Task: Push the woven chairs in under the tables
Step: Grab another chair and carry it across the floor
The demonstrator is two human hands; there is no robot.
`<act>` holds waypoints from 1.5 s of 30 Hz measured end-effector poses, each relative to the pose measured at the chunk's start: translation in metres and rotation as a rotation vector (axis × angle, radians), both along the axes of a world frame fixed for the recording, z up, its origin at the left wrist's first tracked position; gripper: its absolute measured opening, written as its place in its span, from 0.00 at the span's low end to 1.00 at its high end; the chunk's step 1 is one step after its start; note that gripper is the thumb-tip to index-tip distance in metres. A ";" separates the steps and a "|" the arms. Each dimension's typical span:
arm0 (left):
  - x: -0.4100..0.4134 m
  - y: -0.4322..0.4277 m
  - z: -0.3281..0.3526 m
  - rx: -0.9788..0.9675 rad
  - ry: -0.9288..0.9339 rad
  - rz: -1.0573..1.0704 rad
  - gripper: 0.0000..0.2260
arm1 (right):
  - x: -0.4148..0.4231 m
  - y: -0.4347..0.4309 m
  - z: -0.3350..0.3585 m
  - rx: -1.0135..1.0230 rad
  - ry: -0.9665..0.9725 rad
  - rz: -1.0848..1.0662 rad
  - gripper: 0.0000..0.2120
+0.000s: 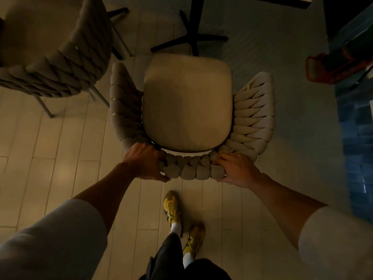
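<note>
A beige woven chair [187,104] with a smooth seat cushion stands below me, its braided backrest nearest to me. My left hand [144,161] grips the backrest's left end, fingers curled over the top and thumb underneath. My right hand [236,167] grips the right end the same way. Just beyond the seat's front edge stands a black cross-shaped table base [191,38] with its post; the table top's edge [282,2] shows at the top of the view.
A second woven chair [60,63] stands at the upper left, close to the held chair's left arm. A blue-tiled floor area [357,150] and an orange-red object [323,69] lie at the right. My feet in yellow shoes [172,207] are behind the chair.
</note>
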State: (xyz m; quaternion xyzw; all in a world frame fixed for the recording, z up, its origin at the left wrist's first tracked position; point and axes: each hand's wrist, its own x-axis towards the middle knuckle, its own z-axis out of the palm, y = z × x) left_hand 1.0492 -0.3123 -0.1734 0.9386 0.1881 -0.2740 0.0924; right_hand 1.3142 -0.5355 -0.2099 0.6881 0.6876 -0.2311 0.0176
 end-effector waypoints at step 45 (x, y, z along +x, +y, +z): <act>0.178 0.200 -0.014 0.001 -0.024 0.004 0.38 | 0.176 0.208 -0.004 -0.149 -0.075 0.027 0.26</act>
